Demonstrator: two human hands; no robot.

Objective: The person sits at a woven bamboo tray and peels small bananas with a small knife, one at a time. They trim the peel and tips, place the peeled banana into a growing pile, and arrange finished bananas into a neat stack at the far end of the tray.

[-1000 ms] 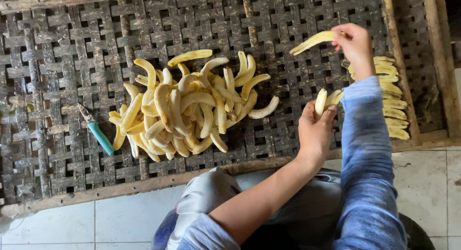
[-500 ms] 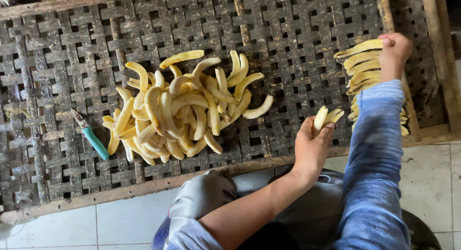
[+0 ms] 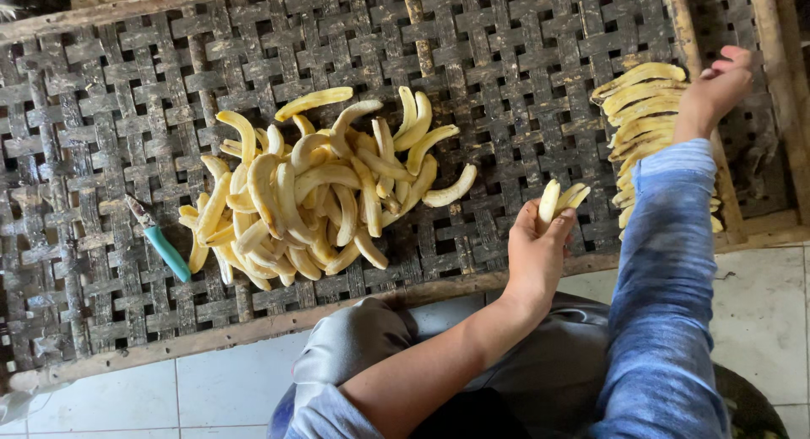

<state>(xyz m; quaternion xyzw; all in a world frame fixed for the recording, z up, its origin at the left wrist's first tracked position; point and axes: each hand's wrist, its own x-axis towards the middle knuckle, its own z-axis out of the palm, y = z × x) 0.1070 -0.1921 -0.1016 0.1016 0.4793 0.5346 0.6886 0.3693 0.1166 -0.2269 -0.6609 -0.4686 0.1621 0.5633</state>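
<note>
Head view: the left hand is seen raised over the near edge of a woven rack, its fingers closed around a few peeled banana slices that stick up above the fingertips. To the left of that hand, just apart from it, a loose pile of peeled bananas is spread over the weave; one curved piece at the pile's right side lies nearest the hand. Farther left of the pile, a small knife with a teal handle lies flat on the strips, well apart from both hands.

The right hand is stretched out to the far right, past the left hand, with the fingers loosely curled at the right end of a neat row of laid-out slices; whether anything is gripped cannot be told, as the fingertips are turned away. The blue sleeve covers part of that row.

A wooden rail bounds the rack on the near side, directly beneath the left wrist, and an upright wooden rail stands just left of the right hand. Bare weave lies open beyond the left hand and above the pile. Pale floor tiles are seen below the rail.
</note>
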